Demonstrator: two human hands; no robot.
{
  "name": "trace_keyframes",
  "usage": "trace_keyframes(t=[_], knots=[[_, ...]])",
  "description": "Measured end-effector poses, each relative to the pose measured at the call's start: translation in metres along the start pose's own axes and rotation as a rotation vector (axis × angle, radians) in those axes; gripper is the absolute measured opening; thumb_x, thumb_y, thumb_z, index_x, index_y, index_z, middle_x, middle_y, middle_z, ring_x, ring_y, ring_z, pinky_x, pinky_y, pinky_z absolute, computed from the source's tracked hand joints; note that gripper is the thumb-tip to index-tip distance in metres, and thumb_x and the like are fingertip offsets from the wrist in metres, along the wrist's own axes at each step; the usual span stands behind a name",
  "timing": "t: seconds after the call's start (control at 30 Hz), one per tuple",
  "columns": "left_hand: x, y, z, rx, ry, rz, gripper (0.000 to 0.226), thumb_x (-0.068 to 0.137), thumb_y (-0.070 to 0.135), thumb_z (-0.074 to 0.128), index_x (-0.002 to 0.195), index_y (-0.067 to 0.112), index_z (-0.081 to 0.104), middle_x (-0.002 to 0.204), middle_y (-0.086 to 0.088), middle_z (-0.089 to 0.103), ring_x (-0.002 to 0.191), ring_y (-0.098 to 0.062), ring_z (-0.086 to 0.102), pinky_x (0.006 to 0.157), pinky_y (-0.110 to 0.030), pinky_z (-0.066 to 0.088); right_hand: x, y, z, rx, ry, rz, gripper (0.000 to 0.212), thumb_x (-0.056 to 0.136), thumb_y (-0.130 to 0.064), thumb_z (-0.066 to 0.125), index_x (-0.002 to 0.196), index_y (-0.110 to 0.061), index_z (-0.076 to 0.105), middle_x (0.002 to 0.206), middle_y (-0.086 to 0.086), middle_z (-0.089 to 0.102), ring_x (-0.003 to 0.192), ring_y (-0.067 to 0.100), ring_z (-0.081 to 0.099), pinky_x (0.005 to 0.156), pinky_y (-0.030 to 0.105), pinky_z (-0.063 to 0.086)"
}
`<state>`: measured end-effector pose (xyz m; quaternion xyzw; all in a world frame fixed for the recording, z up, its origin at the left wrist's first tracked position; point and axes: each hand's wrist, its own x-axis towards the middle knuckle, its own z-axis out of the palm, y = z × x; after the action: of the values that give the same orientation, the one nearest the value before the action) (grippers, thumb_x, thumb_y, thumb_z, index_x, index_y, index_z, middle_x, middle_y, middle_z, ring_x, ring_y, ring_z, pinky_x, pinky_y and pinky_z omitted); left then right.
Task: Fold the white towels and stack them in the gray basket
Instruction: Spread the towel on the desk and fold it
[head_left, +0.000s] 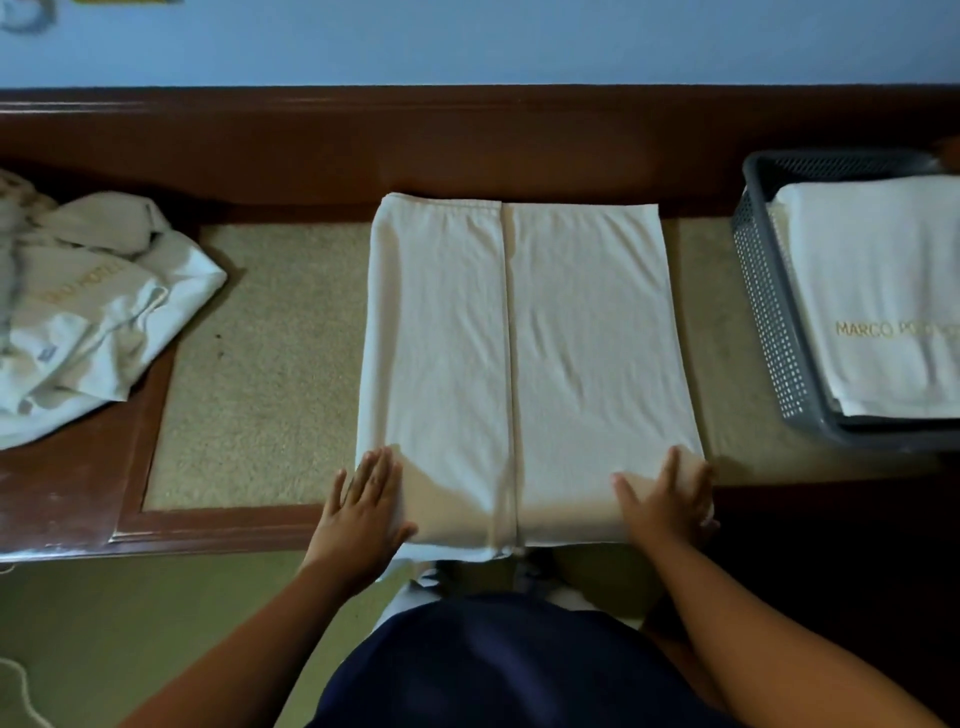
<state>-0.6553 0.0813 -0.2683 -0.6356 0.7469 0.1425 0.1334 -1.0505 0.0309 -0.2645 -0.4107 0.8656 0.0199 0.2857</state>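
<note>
You are midway through the job. The white terry towel (519, 338) in front of you lies flat on the beige inlaid panel of the brown wooden table (260, 364). Its two long sides are already folded in, and they meet at a seam down the middle. It probably needs at least one more fold, near end toward 12 o'clock, before it will fit the basket.

Your left hand (363, 499) rests on the near left corner at about 7 o'clock, fingers straight and flat, gripping nothing. Your right hand (670, 499) presses the near right corner at about 5 o'clock, also with fingers extended. It is slightly blurred, so I cannot tell whether the fingertips hook over the towel's side edge.

At 3 o'clock, well apart from this towel, sits the gray perforated plastic basket (763, 291), already holding a stack of folded white towels with gold lettering (872, 291). At 9 o'clock lies a crumpled heap of unfolded white towels (104, 322), not yet started.

Counts:
- One towel is under your hands.
- There is one basket.
- At least two folded towels are in the basket, judging by a second edge beneath the top one; the frame cuts off the rest.
- The heap holds at least one towel, likely more, but the bunching hides the number.
</note>
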Motion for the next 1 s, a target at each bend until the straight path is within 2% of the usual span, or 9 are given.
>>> trace_keyframes(t=[0.1, 0.23, 0.3, 0.37, 0.43, 0.6, 0.73, 0.83, 1.0], knots=[[-0.008, 0.024, -0.006, -0.046, -0.01, 0.116, 0.083, 0.095, 0.039, 0.062, 0.161, 0.026, 0.014, 0.167, -0.01, 0.007, 0.154, -0.029, 0.013, 0.126, -0.048, 0.012, 0.012, 0.014, -0.017, 0.045, 0.058, 0.08, 0.098, 0.084, -0.06, 0.067, 0.16, -0.025, 0.016, 0.164, 0.014, 0.008, 0.15, 0.038, 0.009, 0.119, 0.059, 0.016], [-0.019, 0.078, 0.003, -0.097, -0.095, 0.262, 0.077, 0.083, 0.038, 0.07, 0.15, 0.044, 0.034, 0.17, -0.011, 0.003, 0.155, -0.036, 0.0, 0.112, -0.053, 0.031, 0.023, 0.019, -0.036, -0.052, 0.036, -0.029, 0.095, 0.084, -0.051, 0.073, 0.157, -0.018, 0.022, 0.158, 0.017, 0.025, 0.142, 0.041, 0.028, 0.115, 0.054, 0.026], [-0.018, 0.107, 0.01, -0.082, -0.086, 0.202, 0.072, 0.086, 0.034, 0.066, 0.149, 0.046, 0.032, 0.164, -0.003, -0.026, 0.148, -0.031, -0.029, 0.115, -0.063, 0.015, 0.029, 0.023, -0.041, -0.008, 0.006, -0.054, 0.1, 0.081, -0.046, 0.079, 0.157, -0.014, 0.023, 0.159, 0.018, 0.029, 0.144, 0.041, 0.029, 0.116, 0.054, 0.024], [-0.008, 0.119, 0.011, -0.095, -0.22, 0.209, 0.067, 0.099, 0.022, 0.047, 0.156, 0.044, 0.02, 0.14, 0.013, -0.06, 0.129, -0.018, -0.055, 0.118, -0.059, -0.011, 0.039, 0.026, -0.042, 0.132, -0.047, -0.034, 0.103, 0.078, -0.039, 0.084, 0.156, -0.009, 0.025, 0.156, 0.018, 0.035, 0.143, 0.04, 0.033, 0.116, 0.052, 0.029], [-0.004, 0.122, 0.001, -0.05, -0.252, 0.247, 0.069, 0.097, 0.013, 0.044, 0.157, 0.04, 0.022, 0.129, 0.02, -0.067, 0.122, -0.01, -0.062, 0.121, -0.059, -0.01, 0.044, 0.03, -0.045, 0.243, -0.072, -0.037, 0.098, 0.074, -0.031, 0.088, 0.151, -0.006, 0.033, 0.149, 0.02, 0.045, 0.135, 0.04, 0.044, 0.11, 0.049, 0.04], [-0.015, 0.106, 0.001, -0.008, -0.139, 0.335, 0.088, 0.088, -0.004, 0.048, 0.158, 0.039, 0.017, 0.147, 0.013, -0.053, 0.137, -0.015, -0.049, 0.118, -0.05, -0.01, 0.03, 0.047, -0.055, 0.207, -0.16, -0.069, 0.062, 0.082, -0.022, 0.08, 0.134, -0.001, 0.054, 0.126, 0.02, 0.063, 0.111, 0.037, 0.063, 0.079, 0.033, 0.046], [-0.019, 0.1, -0.001, -0.08, -0.124, 0.244, 0.08, 0.095, 0.004, 0.051, 0.155, 0.047, 0.02, 0.157, 0.013, -0.043, 0.143, -0.013, -0.043, 0.126, -0.047, 0.0, 0.019, 0.074, -0.045, 0.209, -0.202, -0.036, 0.044, 0.083, -0.02, 0.079, 0.119, 0.0, 0.065, 0.115, 0.02, 0.069, 0.103, 0.036, 0.066, 0.082, 0.036, 0.052], [-0.035, 0.085, -0.005, -0.261, -0.188, 0.064, 0.06, 0.1, 0.013, 0.051, 0.149, 0.045, 0.039, 0.16, 0.015, -0.034, 0.15, -0.014, -0.03, 0.127, -0.043, 0.008, 0.004, 0.09, -0.033, 0.216, -0.216, -0.008, 0.043, 0.085, -0.02, 0.077, 0.121, 0.0, 0.066, 0.116, 0.02, 0.069, 0.105, 0.035, 0.066, 0.079, 0.033, 0.048], [-0.077, 0.028, 0.004, -0.367, -0.256, -0.018, 0.044, 0.099, 0.014, 0.056, 0.134, 0.041, 0.059, 0.163, 0.017, -0.023, 0.155, -0.01, -0.004, 0.121, -0.038, 0.032, -0.027, 0.095, -0.023, 0.229, -0.16, 0.056, 0.049, 0.091, -0.022, 0.07, 0.132, 0.001, 0.055, 0.127, 0.023, 0.062, 0.112, 0.04, 0.061, 0.092, 0.042, 0.049]])
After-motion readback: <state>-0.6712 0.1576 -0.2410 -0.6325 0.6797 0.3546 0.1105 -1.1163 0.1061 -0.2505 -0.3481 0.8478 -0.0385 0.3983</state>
